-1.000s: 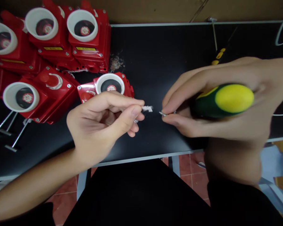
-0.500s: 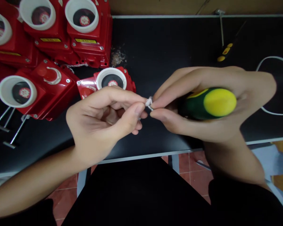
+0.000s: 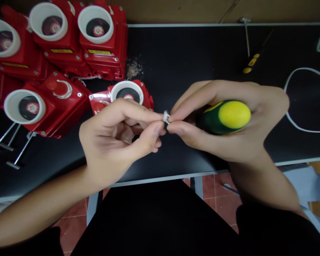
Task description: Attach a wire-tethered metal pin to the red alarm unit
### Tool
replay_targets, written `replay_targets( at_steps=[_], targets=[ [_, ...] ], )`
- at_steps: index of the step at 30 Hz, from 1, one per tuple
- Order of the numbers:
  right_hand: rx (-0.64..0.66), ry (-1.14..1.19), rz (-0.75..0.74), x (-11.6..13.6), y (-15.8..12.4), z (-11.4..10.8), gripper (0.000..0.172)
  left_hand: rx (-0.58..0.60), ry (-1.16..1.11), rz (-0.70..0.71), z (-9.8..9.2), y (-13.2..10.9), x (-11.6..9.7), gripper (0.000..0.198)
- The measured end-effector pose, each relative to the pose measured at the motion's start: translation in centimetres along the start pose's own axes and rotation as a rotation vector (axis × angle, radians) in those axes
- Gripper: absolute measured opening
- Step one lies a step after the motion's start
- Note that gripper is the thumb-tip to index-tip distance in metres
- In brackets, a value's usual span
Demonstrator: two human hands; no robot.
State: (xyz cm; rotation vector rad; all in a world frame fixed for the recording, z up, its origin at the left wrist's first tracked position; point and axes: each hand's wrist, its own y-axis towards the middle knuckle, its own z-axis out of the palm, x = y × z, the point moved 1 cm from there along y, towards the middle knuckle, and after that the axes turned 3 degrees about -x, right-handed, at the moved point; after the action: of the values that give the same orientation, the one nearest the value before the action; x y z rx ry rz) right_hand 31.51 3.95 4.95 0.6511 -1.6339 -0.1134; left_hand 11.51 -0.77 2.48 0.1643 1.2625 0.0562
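A small whitish-silver piece (image 3: 166, 117), too small to name, sits between my two hands over the front of the table. My left hand (image 3: 120, 138) pinches it from the left between thumb and forefinger. From the other side, the thumb and forefinger of my right hand (image 3: 229, 144) close in on the same piece. A screwdriver (image 3: 233, 114) with a green and yellow handle is tucked in my right palm, its butt end facing up; its shaft is hidden. Just behind my left hand lies a small red box (image 3: 146, 93) with a white-rimmed round window, partly covered by my fingers.
Several larger red boxes (image 3: 101, 58) with white collars crowd the back left. Metal T-shaped pieces (image 3: 20, 153) lie at the left. A second screwdriver (image 3: 252, 63) and a metal rod (image 3: 247, 39) are at the back right. A white cable (image 3: 292, 122) loops at the right.
My right hand has shifted left with the screwdriver, and its fingertips now sit closer to my left ones. The small piece has turned slightly between them. The whole view has moved a little.
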Motion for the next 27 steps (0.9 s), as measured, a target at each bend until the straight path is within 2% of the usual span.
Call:
replay_targets(
  at_steps=[6,11,16,18,20,22,24,25,27],
  targets=[
    [0.012,0.053,0.036,0.0,0.0,-0.1,0.027,-0.015,-0.001,0.061,0.1,0.3,-0.4,0.024],
    [0.091,0.138,0.041,0.0,0.3,-0.3,0.017,0.083,0.049,0.002,-0.1,0.8,-1.1,0.012],
    [0.143,0.101,0.053,0.5,0.4,-0.7,0.016,0.168,0.094,0.067,-0.5,1.2,-1.1,0.014],
    [0.067,0.074,0.109,0.6,0.5,-1.0,0.011,0.164,0.074,0.067,-0.6,1.2,-0.9,0.011],
    [-0.122,0.096,0.095,0.4,0.8,-1.4,0.010,0.142,0.012,0.062,-0.6,1.2,-0.6,0.009],
    [-0.350,0.116,-0.027,0.0,1.2,-2.1,0.020,0.128,-0.052,0.059,-0.7,1.3,-0.3,0.008],
    [-0.512,0.078,-0.150,-0.5,1.6,-3.0,0.031,0.119,-0.085,0.059,-0.8,1.4,-0.1,0.008],
    [-0.545,0.041,-0.154,-0.7,1.8,-3.5,0.036,0.117,-0.091,0.058,-0.9,1.5,-0.1,0.008],
    [-0.518,-0.002,-0.078,-1.0,1.8,-4.6,0.043,0.105,-0.103,0.053,-1.1,1.6,-0.1,0.008]
  ],
)
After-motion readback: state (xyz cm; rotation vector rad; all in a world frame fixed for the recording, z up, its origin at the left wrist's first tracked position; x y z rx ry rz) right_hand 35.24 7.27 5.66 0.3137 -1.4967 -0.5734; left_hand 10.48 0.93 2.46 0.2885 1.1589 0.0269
